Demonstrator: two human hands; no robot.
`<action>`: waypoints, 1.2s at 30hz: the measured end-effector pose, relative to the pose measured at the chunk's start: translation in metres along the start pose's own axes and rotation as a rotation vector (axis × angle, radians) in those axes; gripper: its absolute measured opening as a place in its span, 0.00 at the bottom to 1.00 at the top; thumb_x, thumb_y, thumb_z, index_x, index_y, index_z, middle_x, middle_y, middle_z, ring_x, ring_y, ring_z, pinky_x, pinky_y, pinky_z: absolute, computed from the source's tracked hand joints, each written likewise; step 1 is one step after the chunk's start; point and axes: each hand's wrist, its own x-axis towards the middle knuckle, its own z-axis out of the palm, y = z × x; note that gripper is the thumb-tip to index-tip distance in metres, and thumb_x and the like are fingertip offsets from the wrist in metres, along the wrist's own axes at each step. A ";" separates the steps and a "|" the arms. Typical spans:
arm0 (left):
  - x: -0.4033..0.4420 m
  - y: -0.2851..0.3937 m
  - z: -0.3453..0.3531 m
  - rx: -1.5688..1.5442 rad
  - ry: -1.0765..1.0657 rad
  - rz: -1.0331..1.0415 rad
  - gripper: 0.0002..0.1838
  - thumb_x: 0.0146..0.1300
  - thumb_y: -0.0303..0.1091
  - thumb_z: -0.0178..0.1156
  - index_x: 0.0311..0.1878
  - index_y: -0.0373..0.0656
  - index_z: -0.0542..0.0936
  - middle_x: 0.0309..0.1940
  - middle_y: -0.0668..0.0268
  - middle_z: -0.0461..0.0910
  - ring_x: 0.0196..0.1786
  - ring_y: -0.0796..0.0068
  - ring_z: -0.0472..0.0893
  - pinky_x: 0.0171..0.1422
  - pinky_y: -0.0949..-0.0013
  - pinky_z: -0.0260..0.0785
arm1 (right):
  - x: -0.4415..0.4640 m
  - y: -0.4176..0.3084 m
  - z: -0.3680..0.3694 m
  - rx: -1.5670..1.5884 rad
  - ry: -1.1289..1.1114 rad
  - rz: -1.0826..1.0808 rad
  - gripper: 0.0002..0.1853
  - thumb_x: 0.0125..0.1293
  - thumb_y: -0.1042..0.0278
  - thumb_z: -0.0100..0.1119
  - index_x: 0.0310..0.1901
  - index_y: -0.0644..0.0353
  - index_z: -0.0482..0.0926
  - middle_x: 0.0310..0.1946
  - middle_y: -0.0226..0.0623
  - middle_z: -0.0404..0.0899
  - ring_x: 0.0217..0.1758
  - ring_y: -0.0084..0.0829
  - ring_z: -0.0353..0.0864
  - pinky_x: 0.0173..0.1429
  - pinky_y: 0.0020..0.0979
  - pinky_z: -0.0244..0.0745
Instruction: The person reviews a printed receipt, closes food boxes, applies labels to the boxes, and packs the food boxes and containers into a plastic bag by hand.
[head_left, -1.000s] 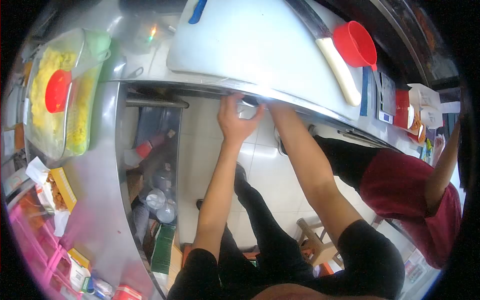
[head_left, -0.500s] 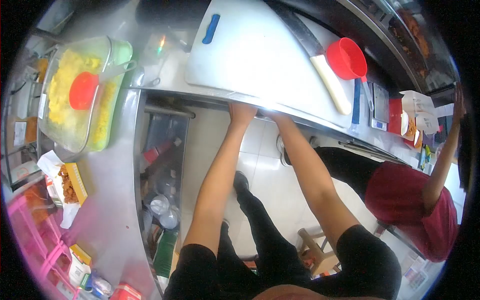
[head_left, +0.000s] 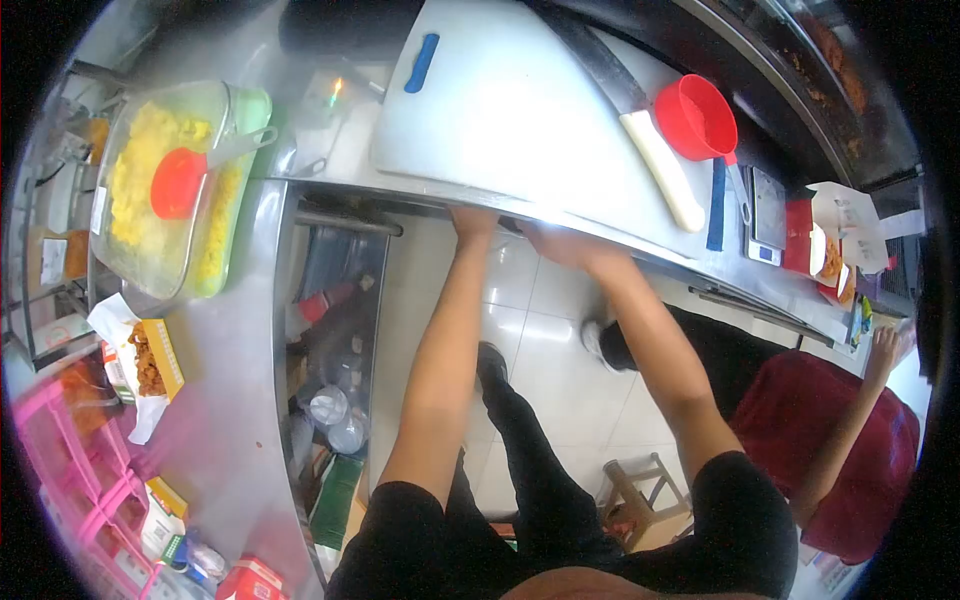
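Note:
Both my arms reach forward to the front edge of the steel counter. My left hand (head_left: 474,217) is at that edge, with its fingers hidden beneath it. To its right my right hand (head_left: 560,245) is smeared by motion just below the edge, and its fingers do not show clearly. Above both hands a white cutting board (head_left: 500,110) with a blue handle slot lies on the counter. On its right side rests a large knife (head_left: 662,170) with a cream handle. Beside the knife stands a red measuring cup (head_left: 695,117).
Left, a glass dish (head_left: 185,270) of yellow food holds a red scoop (head_left: 178,184). Near it sits a box of fried food (head_left: 150,365), with pink baskets (head_left: 85,460) below. A scale (head_left: 766,215) is at right. A co-worker in a maroon shirt (head_left: 800,420) stands close by; a stool (head_left: 650,500) is on the floor.
My right hand has moved right and down, away from my left hand. My left hand has shifted slightly left. The co-worker's raised hand has come lower.

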 end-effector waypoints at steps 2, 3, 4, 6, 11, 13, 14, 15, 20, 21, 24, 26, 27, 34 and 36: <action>0.000 -0.015 0.002 0.147 -0.037 -0.014 0.24 0.67 0.45 0.67 0.60 0.39 0.86 0.62 0.48 0.86 0.67 0.42 0.82 0.74 0.46 0.71 | -0.029 -0.002 -0.010 0.048 -0.011 0.046 0.14 0.74 0.63 0.63 0.55 0.58 0.89 0.49 0.53 0.89 0.53 0.57 0.87 0.63 0.49 0.81; -0.001 -0.014 0.001 0.213 -0.040 0.001 0.25 0.68 0.46 0.66 0.62 0.39 0.85 0.64 0.49 0.85 0.68 0.43 0.81 0.76 0.47 0.70 | -0.043 -0.008 -0.025 0.121 -0.055 0.135 0.15 0.76 0.63 0.63 0.56 0.60 0.88 0.50 0.54 0.89 0.53 0.55 0.88 0.62 0.49 0.81; -0.003 -0.011 -0.001 0.279 -0.048 0.018 0.26 0.69 0.47 0.66 0.64 0.39 0.84 0.65 0.49 0.84 0.70 0.43 0.80 0.77 0.48 0.68 | -0.059 -0.013 -0.040 0.195 -0.100 0.228 0.15 0.78 0.62 0.62 0.57 0.62 0.88 0.51 0.54 0.90 0.53 0.53 0.89 0.61 0.49 0.82; -0.003 -0.010 -0.001 0.279 -0.094 0.000 0.29 0.71 0.49 0.64 0.68 0.41 0.82 0.68 0.49 0.82 0.73 0.44 0.77 0.80 0.47 0.65 | -0.095 -0.013 -0.046 0.338 0.035 0.294 0.14 0.78 0.64 0.62 0.56 0.64 0.88 0.49 0.52 0.91 0.50 0.49 0.90 0.59 0.44 0.82; -0.006 -0.022 0.006 0.079 -0.123 -0.107 0.33 0.75 0.55 0.61 0.74 0.45 0.78 0.71 0.53 0.80 0.76 0.49 0.75 0.81 0.46 0.64 | -0.248 0.002 0.031 0.617 0.014 0.794 0.15 0.79 0.62 0.61 0.58 0.61 0.89 0.50 0.55 0.90 0.53 0.46 0.92 0.62 0.41 0.83; -0.003 -0.046 0.022 0.023 -0.142 -0.120 0.32 0.77 0.55 0.60 0.76 0.47 0.76 0.74 0.56 0.77 0.78 0.51 0.73 0.82 0.48 0.64 | -0.336 -0.011 0.077 0.544 -0.262 0.889 0.17 0.81 0.56 0.59 0.55 0.62 0.87 0.47 0.55 0.90 0.50 0.49 0.92 0.57 0.43 0.83; 0.002 -0.054 0.026 -0.006 -0.163 -0.126 0.31 0.78 0.54 0.59 0.77 0.48 0.75 0.77 0.58 0.76 0.79 0.52 0.72 0.82 0.49 0.64 | -0.395 -0.019 0.118 0.688 -0.369 0.963 0.21 0.84 0.53 0.50 0.57 0.61 0.85 0.49 0.53 0.90 0.53 0.47 0.91 0.62 0.45 0.82; 0.002 -0.023 0.000 -0.375 -0.232 -0.555 0.33 0.77 0.56 0.60 0.78 0.51 0.73 0.75 0.61 0.77 0.77 0.57 0.74 0.78 0.50 0.68 | -0.439 -0.042 0.131 0.610 -0.407 0.942 0.21 0.83 0.49 0.55 0.56 0.60 0.85 0.48 0.53 0.90 0.52 0.50 0.91 0.60 0.48 0.83; -0.012 -0.033 -0.031 -0.761 -0.193 -0.921 0.38 0.75 0.62 0.59 0.80 0.50 0.70 0.72 0.66 0.77 0.67 0.64 0.78 0.69 0.55 0.73 | -0.498 -0.104 0.066 1.390 -0.863 1.305 0.30 0.87 0.49 0.50 0.81 0.55 0.69 0.78 0.44 0.72 0.79 0.38 0.71 0.84 0.43 0.63; -0.015 -0.044 -0.026 -0.753 -0.124 -0.857 0.42 0.77 0.64 0.56 0.81 0.41 0.69 0.76 0.61 0.75 0.72 0.60 0.77 0.74 0.55 0.72 | -0.492 -0.109 0.058 1.503 -0.846 1.467 0.31 0.87 0.49 0.49 0.82 0.55 0.68 0.81 0.42 0.70 0.80 0.37 0.69 0.84 0.43 0.62; -0.068 -0.046 -0.016 -0.849 -0.227 -1.217 0.54 0.76 0.75 0.48 0.90 0.47 0.48 0.86 0.59 0.58 0.84 0.49 0.60 0.84 0.38 0.57 | -0.518 -0.112 0.070 1.539 -0.886 1.596 0.30 0.85 0.48 0.51 0.80 0.55 0.70 0.79 0.40 0.71 0.79 0.36 0.70 0.82 0.43 0.64; -0.073 0.031 -0.046 -0.827 -0.364 -1.186 0.60 0.70 0.83 0.46 0.91 0.55 0.38 0.87 0.58 0.57 0.80 0.39 0.68 0.81 0.36 0.62 | -0.494 -0.088 0.057 1.410 -0.955 1.475 0.29 0.84 0.48 0.52 0.78 0.55 0.72 0.75 0.41 0.74 0.75 0.37 0.73 0.79 0.43 0.67; -0.064 0.035 -0.033 -1.081 -0.337 -1.531 0.62 0.68 0.85 0.46 0.91 0.57 0.36 0.87 0.57 0.57 0.76 0.36 0.72 0.78 0.37 0.67 | -0.481 -0.077 0.044 1.354 -0.982 1.411 0.29 0.83 0.48 0.53 0.77 0.55 0.73 0.72 0.41 0.75 0.73 0.37 0.74 0.78 0.43 0.68; -0.080 -0.002 0.031 -1.406 -0.531 -1.079 0.60 0.67 0.89 0.35 0.91 0.58 0.45 0.77 0.47 0.72 0.70 0.40 0.80 0.72 0.35 0.72 | -0.383 -0.060 -0.092 0.878 -0.999 0.665 0.26 0.77 0.50 0.57 0.68 0.56 0.81 0.57 0.42 0.86 0.59 0.41 0.85 0.67 0.45 0.77; -0.098 0.010 0.004 -1.281 -0.422 -1.154 0.60 0.67 0.90 0.33 0.89 0.55 0.54 0.76 0.47 0.75 0.69 0.43 0.81 0.71 0.37 0.74 | -0.341 -0.070 -0.143 0.707 -0.811 0.392 0.25 0.75 0.50 0.58 0.66 0.56 0.83 0.53 0.42 0.89 0.55 0.42 0.88 0.64 0.45 0.80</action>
